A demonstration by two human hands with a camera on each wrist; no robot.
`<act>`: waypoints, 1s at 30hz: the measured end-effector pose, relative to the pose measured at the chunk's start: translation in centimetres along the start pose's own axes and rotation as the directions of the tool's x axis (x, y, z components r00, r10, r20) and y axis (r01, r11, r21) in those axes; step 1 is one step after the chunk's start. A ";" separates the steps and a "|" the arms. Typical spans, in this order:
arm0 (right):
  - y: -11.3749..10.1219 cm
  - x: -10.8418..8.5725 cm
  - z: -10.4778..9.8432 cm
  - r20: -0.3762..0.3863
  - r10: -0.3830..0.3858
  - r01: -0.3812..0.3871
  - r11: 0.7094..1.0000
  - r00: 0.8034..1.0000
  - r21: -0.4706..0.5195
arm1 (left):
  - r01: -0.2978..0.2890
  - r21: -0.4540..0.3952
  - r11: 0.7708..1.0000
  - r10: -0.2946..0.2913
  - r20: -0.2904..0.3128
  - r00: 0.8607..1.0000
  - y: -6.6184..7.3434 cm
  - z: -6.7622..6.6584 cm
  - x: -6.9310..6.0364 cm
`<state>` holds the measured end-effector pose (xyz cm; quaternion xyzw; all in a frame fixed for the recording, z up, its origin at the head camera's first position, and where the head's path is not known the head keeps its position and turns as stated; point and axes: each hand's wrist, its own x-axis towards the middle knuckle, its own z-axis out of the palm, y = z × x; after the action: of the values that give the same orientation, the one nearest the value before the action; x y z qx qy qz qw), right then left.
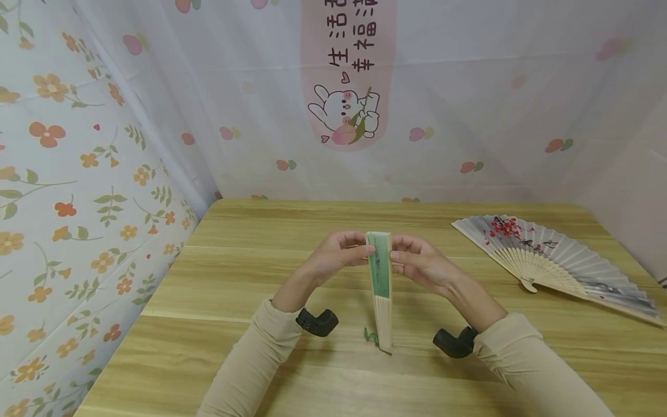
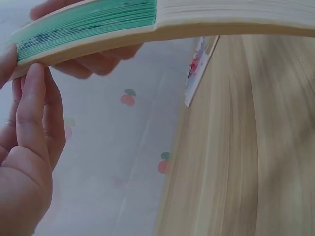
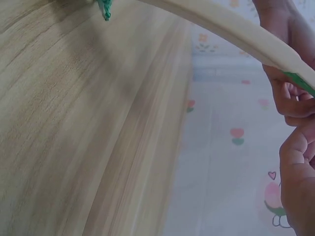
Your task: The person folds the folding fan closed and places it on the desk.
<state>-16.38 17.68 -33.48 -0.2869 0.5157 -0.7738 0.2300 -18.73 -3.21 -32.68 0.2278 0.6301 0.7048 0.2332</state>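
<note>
A folded green hand fan (image 1: 381, 272) with pale wooden ribs stands nearly upright in the middle of the head view, its green end up. From the left, my left hand (image 1: 336, 256) pinches the green end between thumb and fingers. My right hand (image 1: 423, 265) pinches the opposite edge at about the same height. A green tassel (image 1: 371, 336) hangs by the fan's lower end. Closely stacked green pleats of the fan (image 2: 88, 30) show in the left wrist view. In the right wrist view, the fan's outer rib (image 3: 221, 32) crosses the top.
An opened pale fan (image 1: 552, 260) with red blossoms lies on the right side of the wooden table (image 1: 234, 278). Behind the table hangs a printed white curtain (image 1: 250, 104), and a flowered curtain (image 1: 78, 191) covers the left side. Black wrist mounts (image 1: 318, 322) stick out inward from both sleeves.
</note>
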 end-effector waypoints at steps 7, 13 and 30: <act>0.0 -0.2 0.4 -0.069 0.022 -0.023 1.000 0.997 -0.012 | -0.013 0.017 1.000 0.013 -0.007 1.000 0.1 0.3 -0.1; -0.4 -0.4 1.0 -0.182 0.061 -0.069 0.997 0.982 -0.040 | -0.023 0.030 0.999 0.024 -0.018 1.000 0.3 0.3 -0.2; -1.2 0.6 1.7 -0.361 0.176 -0.201 0.979 0.916 -0.033 | 0.008 0.100 0.995 -0.005 -0.033 0.999 1.5 -0.4 0.3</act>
<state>-15.69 16.59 -31.69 -0.0988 0.6007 -0.7687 0.1963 -19.27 -3.55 -31.24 0.2255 0.6690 0.6753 0.2135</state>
